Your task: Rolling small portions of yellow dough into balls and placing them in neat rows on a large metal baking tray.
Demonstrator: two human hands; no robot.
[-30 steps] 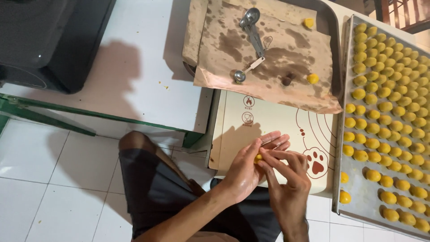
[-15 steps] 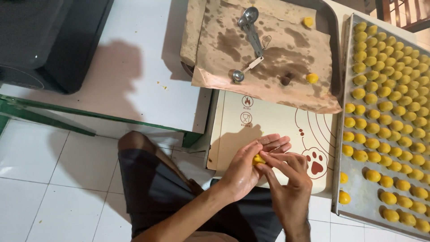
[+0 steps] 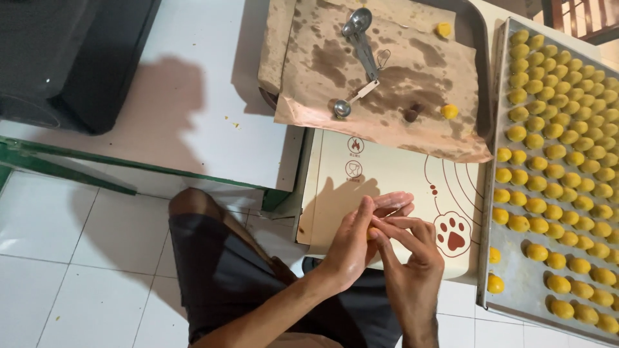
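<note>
Both hands, left (image 3: 351, 248) and right (image 3: 412, 258), are pressed together around a dough ball (image 3: 371, 233) over the mat (image 3: 387, 167), while the tray (image 3: 509, 299) to their right is nearly full, its near corner unfilled.

White low surface (image 3: 193, 96) above a white tiled floor (image 3: 71, 258), green frame along its near edge. On it: dark tray (image 3: 480, 38) lined with stained brown paper (image 3: 387, 84), cream baking mat (image 3: 387, 174) with red paw print, and at right a metal baking sheet (image 3: 516, 299) filled with rows of yellow dough balls (image 3: 561, 148). A black box (image 3: 71, 58) sits at far left.
</note>
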